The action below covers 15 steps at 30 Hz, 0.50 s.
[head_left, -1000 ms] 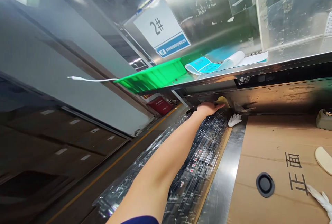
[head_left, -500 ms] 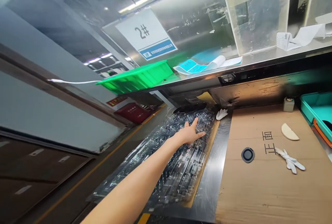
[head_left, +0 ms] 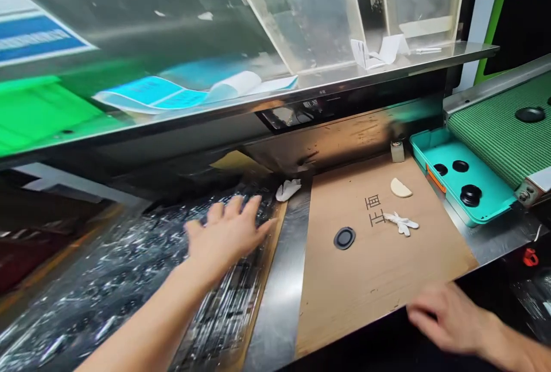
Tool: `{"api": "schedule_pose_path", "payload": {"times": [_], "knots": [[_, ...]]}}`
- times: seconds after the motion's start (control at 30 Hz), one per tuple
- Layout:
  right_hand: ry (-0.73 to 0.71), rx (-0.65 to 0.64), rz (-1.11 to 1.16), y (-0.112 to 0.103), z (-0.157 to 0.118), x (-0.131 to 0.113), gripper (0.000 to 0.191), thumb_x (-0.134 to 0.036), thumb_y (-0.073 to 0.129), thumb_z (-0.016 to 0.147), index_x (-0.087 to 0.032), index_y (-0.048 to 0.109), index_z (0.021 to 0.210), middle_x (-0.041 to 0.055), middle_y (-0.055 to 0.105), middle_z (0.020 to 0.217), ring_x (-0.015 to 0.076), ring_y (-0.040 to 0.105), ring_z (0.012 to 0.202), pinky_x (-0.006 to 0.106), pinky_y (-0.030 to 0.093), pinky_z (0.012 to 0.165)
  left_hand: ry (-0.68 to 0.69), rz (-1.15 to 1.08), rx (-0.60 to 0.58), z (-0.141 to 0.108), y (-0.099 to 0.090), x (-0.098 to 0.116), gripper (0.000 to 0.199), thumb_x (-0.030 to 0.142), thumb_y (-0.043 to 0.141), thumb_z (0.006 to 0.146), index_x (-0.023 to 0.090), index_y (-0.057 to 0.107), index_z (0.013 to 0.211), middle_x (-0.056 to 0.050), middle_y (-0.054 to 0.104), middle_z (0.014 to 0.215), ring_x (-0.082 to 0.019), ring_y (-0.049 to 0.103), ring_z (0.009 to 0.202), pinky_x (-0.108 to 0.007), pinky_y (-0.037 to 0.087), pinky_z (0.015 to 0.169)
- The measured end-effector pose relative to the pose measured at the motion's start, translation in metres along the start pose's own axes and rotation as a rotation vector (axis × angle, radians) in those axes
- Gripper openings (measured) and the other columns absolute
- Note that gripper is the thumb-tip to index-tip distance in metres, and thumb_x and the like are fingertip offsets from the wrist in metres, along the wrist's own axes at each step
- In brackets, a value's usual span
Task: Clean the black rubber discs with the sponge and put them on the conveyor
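Observation:
My left hand (head_left: 228, 228) is spread, palm down, over clear plastic trays (head_left: 142, 257) stacked at the left; nothing shows in its grasp. At the lower right, my right hand (head_left: 443, 314) is beside the front edge of the cardboard sheet (head_left: 344, 297). Its fingers are curled and blurred, and whether they hold anything is hidden. A dark round part (head_left: 345, 238) lies flat on the cardboard. Near it are a knotted white strip (head_left: 402, 224) and a cream half-disc (head_left: 401, 188). A crumpled white piece (head_left: 288, 190) sits beside the trays.
A teal tray (head_left: 477, 214) with several black round parts stands at the right, beside a green conveyor belt (head_left: 508, 125). Above the bench runs a metal shelf (head_left: 327, 76) with blue-and-white labels (head_left: 150, 93) and a green bin (head_left: 43, 111). A small bottle (head_left: 398, 152) stands behind the cardboard.
The view has swung right, bringing the conveyor and more of the teal tray into sight. My right hand has entered at the lower right. My left hand stays spread over the plastic trays.

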State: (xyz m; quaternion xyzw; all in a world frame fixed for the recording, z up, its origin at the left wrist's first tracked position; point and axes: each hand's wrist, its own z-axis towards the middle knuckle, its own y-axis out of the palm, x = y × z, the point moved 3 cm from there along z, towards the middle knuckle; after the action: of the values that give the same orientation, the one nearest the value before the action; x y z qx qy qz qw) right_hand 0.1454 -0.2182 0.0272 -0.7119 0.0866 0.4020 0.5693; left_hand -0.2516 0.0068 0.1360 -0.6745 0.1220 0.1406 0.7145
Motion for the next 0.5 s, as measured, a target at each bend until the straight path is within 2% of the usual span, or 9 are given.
{"api": "schedule_pose_path", "payload": {"times": [0.03, 0.1, 0.13, 0.2, 0.27, 0.33, 0.4, 0.5], "knots": [[0.024, 0.092, -0.082, -0.023, 0.026, -0.002, 0.027, -0.031, 0.044, 0.103, -0.026, 0.071, 0.104, 0.0049, 0.069, 0.096, 0.0192, 0.063, 0.089, 0.032, 0.049, 0.085, 0.100, -0.036, -0.001, -0.007, -0.012, 0.027, 0.079, 0.074, 0.013, 0.094, 0.027, 0.036, 0.153, -0.009, 0.045, 0.160, -0.037, 0.041, 0.142, -0.058, 0.038, 0.106], [0.123, 0.332, -0.237, -0.065, 0.086, 0.002, 0.029, -0.035, 0.046, 0.103, -0.025, 0.068, 0.119, 0.0111, 0.063, 0.124, 0.0248, 0.057, 0.112, 0.039, 0.045, 0.098, 0.252, -0.120, -0.045, -0.018, -0.032, 0.082, 0.074, 0.066, 0.024, 0.096, 0.020, 0.047, 0.148, -0.014, 0.056, 0.150, -0.036, 0.054, 0.133, -0.052, 0.041, 0.105], [0.188, 0.390, -0.299, -0.080, 0.117, 0.010, 0.034, -0.041, 0.051, 0.101, -0.025, 0.065, 0.127, 0.0135, 0.056, 0.138, 0.0289, 0.052, 0.122, 0.044, 0.042, 0.103, 0.310, -0.157, -0.062, -0.021, -0.042, 0.108, 0.072, 0.063, 0.029, 0.096, 0.017, 0.052, 0.146, -0.016, 0.062, 0.143, -0.037, 0.059, 0.127, -0.051, 0.043, 0.105], [0.344, 0.373, -0.357, -0.098, 0.171, 0.038, 0.048, -0.047, 0.062, 0.095, -0.023, 0.059, 0.137, 0.0166, 0.048, 0.146, 0.0350, 0.045, 0.129, 0.052, 0.040, 0.105, 0.397, -0.230, -0.058, -0.023, -0.063, 0.155, 0.068, 0.060, 0.036, 0.095, 0.016, 0.058, 0.141, -0.016, 0.069, 0.132, -0.037, 0.066, 0.118, -0.049, 0.046, 0.101], [0.379, 0.303, -0.373, -0.103, 0.206, 0.068, 0.041, -0.040, 0.059, 0.097, -0.020, 0.063, 0.132, 0.0160, 0.057, 0.134, 0.0332, 0.048, 0.125, 0.050, 0.041, 0.104, 0.473, -0.310, -0.003, -0.016, -0.090, 0.197, 0.062, 0.059, 0.039, 0.095, 0.021, 0.062, 0.137, -0.012, 0.073, 0.125, -0.036, 0.069, 0.113, -0.046, 0.051, 0.095], [0.333, 0.319, -0.396, -0.102, 0.221, 0.089, 0.033, -0.034, 0.053, 0.099, -0.020, 0.066, 0.125, 0.0132, 0.062, 0.127, 0.0304, 0.050, 0.123, 0.046, 0.042, 0.103, 0.562, -0.399, 0.088, -0.002, -0.123, 0.241, 0.053, 0.057, 0.040, 0.096, 0.025, 0.067, 0.130, -0.008, 0.075, 0.121, -0.034, 0.070, 0.111, -0.042, 0.055, 0.088], [0.280, 0.358, -0.419, -0.096, 0.223, 0.099, 0.030, -0.033, 0.050, 0.100, -0.020, 0.068, 0.121, 0.0122, 0.064, 0.125, 0.0294, 0.052, 0.121, 0.044, 0.043, 0.103, 0.688, -0.491, 0.197, 0.016, -0.162, 0.292, 0.045, 0.051, 0.041, 0.097, 0.028, 0.070, 0.122, -0.006, 0.076, 0.117, -0.030, 0.072, 0.106, -0.040, 0.056, 0.085], [0.213, 0.373, -0.418, -0.093, 0.218, 0.099, 0.027, -0.037, 0.053, 0.099, -0.022, 0.071, 0.114, 0.0122, 0.065, 0.125, 0.0295, 0.054, 0.120, 0.044, 0.045, 0.103, 0.873, -0.672, 0.368, 0.040, -0.222, 0.384, 0.040, 0.041, 0.040, 0.100, 0.025, 0.068, 0.122, -0.007, 0.074, 0.120, -0.027, 0.070, 0.108, -0.040, 0.054, 0.096]]}}
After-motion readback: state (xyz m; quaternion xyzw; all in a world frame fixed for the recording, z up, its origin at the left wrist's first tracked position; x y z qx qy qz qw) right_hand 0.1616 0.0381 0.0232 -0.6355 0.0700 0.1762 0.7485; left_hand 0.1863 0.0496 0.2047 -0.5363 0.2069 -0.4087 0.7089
